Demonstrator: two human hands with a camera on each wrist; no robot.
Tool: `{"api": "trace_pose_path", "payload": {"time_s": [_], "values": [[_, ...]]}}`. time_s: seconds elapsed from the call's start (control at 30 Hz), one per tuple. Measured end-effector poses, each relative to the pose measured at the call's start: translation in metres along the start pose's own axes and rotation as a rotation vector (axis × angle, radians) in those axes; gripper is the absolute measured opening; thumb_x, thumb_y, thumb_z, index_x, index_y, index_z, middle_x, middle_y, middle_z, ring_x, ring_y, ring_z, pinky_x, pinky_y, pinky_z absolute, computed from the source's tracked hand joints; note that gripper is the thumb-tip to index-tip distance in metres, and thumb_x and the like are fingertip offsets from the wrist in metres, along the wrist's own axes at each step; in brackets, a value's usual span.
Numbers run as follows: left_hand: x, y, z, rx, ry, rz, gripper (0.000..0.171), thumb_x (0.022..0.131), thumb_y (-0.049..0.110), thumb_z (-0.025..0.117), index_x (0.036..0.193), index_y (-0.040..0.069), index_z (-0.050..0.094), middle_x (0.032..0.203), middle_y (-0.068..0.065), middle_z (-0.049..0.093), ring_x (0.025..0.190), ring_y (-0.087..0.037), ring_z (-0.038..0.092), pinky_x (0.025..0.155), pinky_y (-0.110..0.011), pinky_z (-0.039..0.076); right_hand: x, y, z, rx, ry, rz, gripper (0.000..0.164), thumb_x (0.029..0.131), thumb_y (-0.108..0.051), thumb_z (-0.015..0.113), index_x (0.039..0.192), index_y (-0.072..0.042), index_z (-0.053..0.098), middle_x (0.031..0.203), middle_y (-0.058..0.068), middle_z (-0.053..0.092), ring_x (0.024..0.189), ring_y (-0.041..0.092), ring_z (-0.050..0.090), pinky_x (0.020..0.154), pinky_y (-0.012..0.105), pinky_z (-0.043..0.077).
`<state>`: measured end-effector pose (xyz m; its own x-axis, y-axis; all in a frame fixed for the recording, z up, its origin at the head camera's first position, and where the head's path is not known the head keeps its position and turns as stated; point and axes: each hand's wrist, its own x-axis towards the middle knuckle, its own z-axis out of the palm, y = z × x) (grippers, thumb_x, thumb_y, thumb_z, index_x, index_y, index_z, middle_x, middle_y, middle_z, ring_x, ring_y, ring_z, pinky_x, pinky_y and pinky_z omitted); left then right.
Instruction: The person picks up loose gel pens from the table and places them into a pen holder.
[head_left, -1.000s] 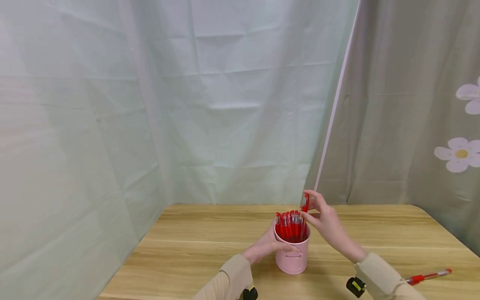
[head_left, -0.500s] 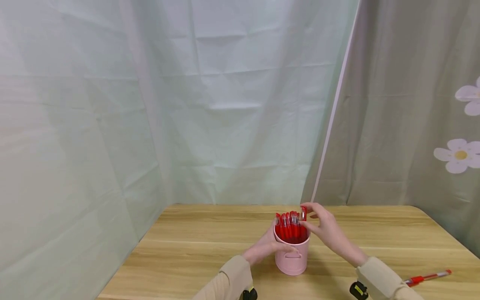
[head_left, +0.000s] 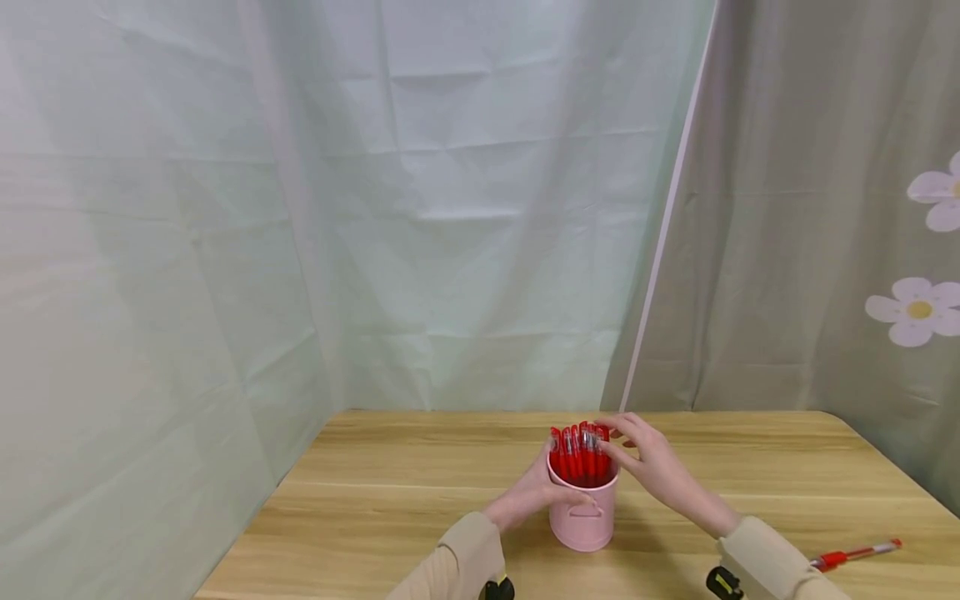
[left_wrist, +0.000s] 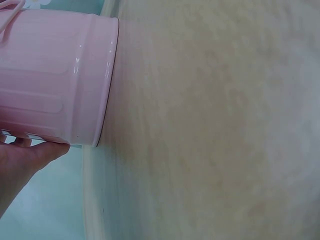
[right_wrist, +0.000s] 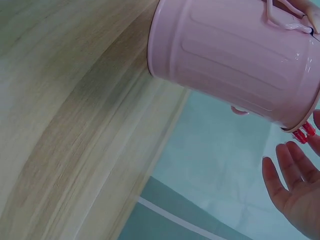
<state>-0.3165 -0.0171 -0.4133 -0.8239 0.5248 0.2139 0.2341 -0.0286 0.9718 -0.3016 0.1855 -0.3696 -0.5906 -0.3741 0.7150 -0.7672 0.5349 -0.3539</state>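
Note:
A pink bucket-shaped pen holder (head_left: 582, 525) with a small wire handle stands upright on the table. Several red gel pens (head_left: 573, 450) with clear-clipped caps lean together inside it. My left hand (head_left: 534, 492) grips the holder from its left side, thumb across the front below the rim; in the left wrist view its fingertips touch the pink wall. My right hand (head_left: 660, 467) is at the right side of the rim, thumb and index finger at the cap of the rightmost red pen (right_wrist: 309, 128). Its other fingers are spread loosely. The pens' lower ends are hidden in the holder.
Another red pen (head_left: 855, 554) lies on the wooden table (head_left: 390, 500) at the right, partly behind my right sleeve. Pale green curtains (head_left: 480, 208) hang behind and to the left, with a grey flowered curtain (head_left: 765, 250) at the right.
My right hand has moved down with a red pen, which has sunk into the holder until its cap is about level with the others. The left hand keeps its grip in place.

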Motion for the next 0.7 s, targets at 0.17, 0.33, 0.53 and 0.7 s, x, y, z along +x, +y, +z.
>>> {"api": "trace_pose_path", "payload": {"time_s": [0.17,0.33,0.53,0.7], "values": [[0.001,0.001,0.000,-0.018,-0.007,0.023,0.089,0.069,0.007,0.077,0.137,0.011,0.020,0.126,0.002,0.043,0.110,-0.015,0.046,0.092,-0.031,0.034,-0.002,0.000,-0.006,0.017,-0.008,-0.013,0.042,0.079,-0.001,0.068,0.118,-0.004,0.053,0.104,0.007,0.056,0.085,0.023,0.056,0.067,0.041,0.049],[0.002,0.001,0.000,-0.009,-0.017,0.036,0.087,0.069,0.008,0.077,0.137,0.014,0.022,0.125,0.004,0.044,0.110,-0.014,0.046,0.093,-0.031,0.032,-0.008,0.004,-0.015,-0.031,-0.016,-0.038,0.040,0.078,-0.001,0.068,0.115,-0.004,0.054,0.101,0.004,0.057,0.085,0.018,0.055,0.067,0.038,0.049],[0.002,0.000,0.000,0.003,-0.009,0.047,0.095,0.068,0.008,0.077,0.141,0.009,0.015,0.128,0.003,0.041,0.113,-0.013,0.042,0.096,-0.032,0.029,-0.022,0.014,-0.030,-0.089,-0.063,-0.043,0.037,0.076,0.002,0.069,0.110,-0.002,0.056,0.098,0.000,0.057,0.085,0.021,0.056,0.067,0.041,0.048],[0.002,0.000,0.000,0.011,-0.005,0.031,0.095,0.068,0.010,0.078,0.140,0.011,0.017,0.127,0.004,0.042,0.113,-0.013,0.042,0.095,-0.032,0.030,-0.036,0.022,-0.046,-0.161,-0.133,-0.043,0.031,0.076,0.000,0.070,0.104,-0.005,0.059,0.097,-0.001,0.058,0.085,0.018,0.056,0.069,0.038,0.048]]}}
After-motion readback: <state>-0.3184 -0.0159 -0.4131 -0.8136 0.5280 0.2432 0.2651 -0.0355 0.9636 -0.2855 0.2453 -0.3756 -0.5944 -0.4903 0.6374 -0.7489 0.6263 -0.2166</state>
